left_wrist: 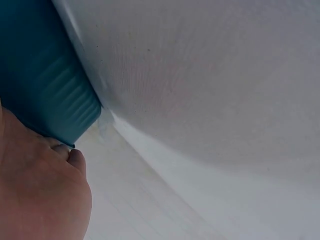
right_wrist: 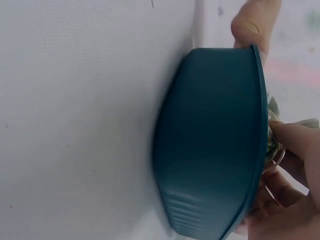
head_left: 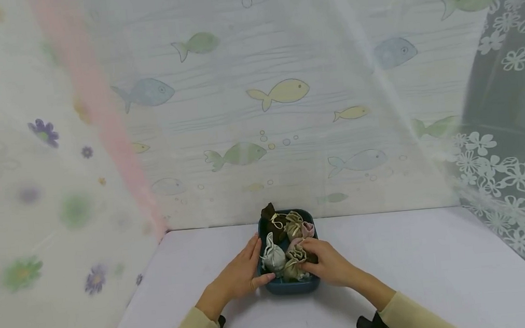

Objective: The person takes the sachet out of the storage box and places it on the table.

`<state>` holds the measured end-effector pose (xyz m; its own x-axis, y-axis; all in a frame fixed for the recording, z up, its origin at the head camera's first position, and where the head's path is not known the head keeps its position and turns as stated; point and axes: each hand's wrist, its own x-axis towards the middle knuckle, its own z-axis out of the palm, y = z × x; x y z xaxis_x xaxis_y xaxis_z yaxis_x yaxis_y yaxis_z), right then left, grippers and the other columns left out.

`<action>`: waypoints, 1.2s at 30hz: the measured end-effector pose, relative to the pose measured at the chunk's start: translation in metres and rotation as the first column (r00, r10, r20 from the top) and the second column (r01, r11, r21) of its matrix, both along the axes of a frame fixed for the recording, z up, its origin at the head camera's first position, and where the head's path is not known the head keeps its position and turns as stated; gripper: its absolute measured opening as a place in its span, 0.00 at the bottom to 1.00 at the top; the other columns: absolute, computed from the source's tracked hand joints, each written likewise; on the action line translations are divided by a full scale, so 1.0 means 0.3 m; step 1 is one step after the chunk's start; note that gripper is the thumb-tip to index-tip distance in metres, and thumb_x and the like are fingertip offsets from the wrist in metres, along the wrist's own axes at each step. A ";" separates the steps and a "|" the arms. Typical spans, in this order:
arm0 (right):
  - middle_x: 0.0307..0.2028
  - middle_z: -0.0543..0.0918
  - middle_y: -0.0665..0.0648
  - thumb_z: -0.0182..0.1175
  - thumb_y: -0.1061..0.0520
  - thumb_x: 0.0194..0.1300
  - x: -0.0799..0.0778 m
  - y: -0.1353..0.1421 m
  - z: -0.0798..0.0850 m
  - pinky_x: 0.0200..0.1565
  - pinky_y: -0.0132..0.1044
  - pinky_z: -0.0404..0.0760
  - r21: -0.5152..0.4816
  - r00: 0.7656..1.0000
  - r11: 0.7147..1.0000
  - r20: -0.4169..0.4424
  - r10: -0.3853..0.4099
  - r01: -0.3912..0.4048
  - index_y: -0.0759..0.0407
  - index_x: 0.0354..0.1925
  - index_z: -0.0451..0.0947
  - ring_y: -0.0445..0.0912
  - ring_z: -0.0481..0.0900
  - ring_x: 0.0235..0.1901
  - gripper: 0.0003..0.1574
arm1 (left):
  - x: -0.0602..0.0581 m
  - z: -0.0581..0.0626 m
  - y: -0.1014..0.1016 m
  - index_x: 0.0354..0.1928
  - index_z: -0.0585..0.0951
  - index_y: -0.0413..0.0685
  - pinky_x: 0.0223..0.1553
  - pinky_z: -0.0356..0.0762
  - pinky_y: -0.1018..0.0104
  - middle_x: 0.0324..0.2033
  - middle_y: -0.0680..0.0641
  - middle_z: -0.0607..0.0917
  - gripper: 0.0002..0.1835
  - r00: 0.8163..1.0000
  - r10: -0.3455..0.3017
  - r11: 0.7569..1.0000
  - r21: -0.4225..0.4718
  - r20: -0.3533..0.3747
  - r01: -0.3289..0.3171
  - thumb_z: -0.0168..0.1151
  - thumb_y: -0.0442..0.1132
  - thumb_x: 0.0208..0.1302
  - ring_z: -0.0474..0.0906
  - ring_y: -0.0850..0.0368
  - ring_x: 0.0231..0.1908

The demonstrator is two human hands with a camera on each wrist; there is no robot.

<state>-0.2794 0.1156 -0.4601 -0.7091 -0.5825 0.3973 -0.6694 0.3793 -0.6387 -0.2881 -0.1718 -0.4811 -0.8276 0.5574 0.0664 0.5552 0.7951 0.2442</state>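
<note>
Blue tub: while its left wall is touched by the left hand (head_left: pixel 240 272), the blue tub (head_left: pixel 293 288) is set on the white table (head_left: pixel 393 262), close to the middle of the far edge.
Left grip: spread wide; the fingers are laid nearly straight along the tub's left wall, and the thumb is rested over the rim by the near left corner.
Right grip: narrow; the front olive pouch (head_left: pixel 294 271) is pinched at its gathered top by the right hand (head_left: pixel 331 263), over the tub's right edge.
Front olive pouch: held inside the tub, toward the near right corner.
Other pouches: a pale grey pouch (head_left: pixel 274 258) is placed along the left edge, a dark brown pouch (head_left: pixel 275 230) in the far left corner, a second olive pouch (head_left: pixel 294 225) toward the far right corner.
Backdrop: a fish-printed curtain (head_left: pixel 287 130) is hung behind the far edge.
</note>
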 end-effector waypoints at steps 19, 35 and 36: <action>0.43 0.82 0.49 0.67 0.61 0.69 -0.024 0.085 0.120 0.42 0.38 0.81 -0.040 0.998 0.998 0.000 -0.055 0.055 0.54 0.46 0.83 0.41 0.76 0.40 0.08 | 0.000 0.038 0.003 0.80 0.46 0.31 0.75 0.55 0.48 0.81 0.35 0.43 0.60 1.000 -0.009 0.997 -0.071 0.022 0.010 0.51 0.74 0.68 0.45 0.41 0.79; 0.44 0.82 0.49 0.67 0.58 0.71 -0.030 0.157 0.175 0.45 0.40 0.82 -0.044 0.992 0.992 -0.035 -0.122 0.120 0.54 0.46 0.83 0.43 0.79 0.42 0.06 | 0.008 0.046 0.009 0.80 0.46 0.31 0.75 0.55 0.48 0.80 0.34 0.43 0.61 0.999 -0.008 0.998 -0.063 0.042 0.011 0.54 0.74 0.67 0.44 0.41 0.79; 0.44 0.82 0.50 0.66 0.58 0.71 -0.032 0.163 0.179 0.45 0.40 0.82 -0.043 0.992 0.991 -0.035 -0.125 0.124 0.54 0.46 0.83 0.43 0.79 0.43 0.06 | 0.007 0.044 0.009 0.80 0.45 0.31 0.76 0.54 0.49 0.81 0.34 0.43 0.61 0.999 -0.006 0.998 -0.068 0.043 0.009 0.54 0.74 0.67 0.44 0.41 0.80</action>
